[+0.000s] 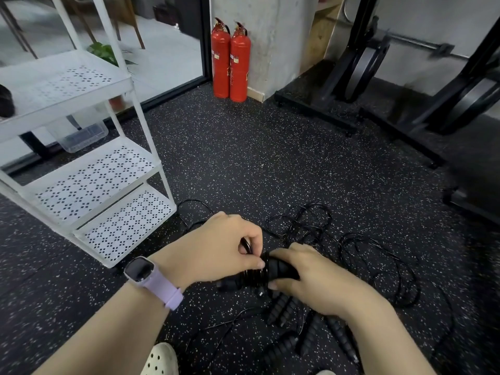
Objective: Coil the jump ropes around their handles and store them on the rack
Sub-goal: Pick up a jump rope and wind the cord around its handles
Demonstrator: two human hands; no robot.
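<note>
My right hand (311, 280) grips a pair of black ribbed jump-rope handles (273, 269) held level above the floor. Thin black rope is coiled around their left part (253, 274). My left hand (224, 244), with a lilac watch on its wrist, pinches a loop of that rope right beside the coil. Loose black rope (378, 255) lies tangled on the speckled floor to the right. Several more black handles (286, 309) lie on the floor under my hands. The white metal rack (108, 169) with perforated shelves stands at the left.
Two red fire extinguishers (231, 60) stand by a concrete pillar at the back. Black gym equipment with weight plates (365, 63) fills the back right. A clear plastic box (81, 136) sits behind the rack. A white clog (161, 359) shows at the bottom edge.
</note>
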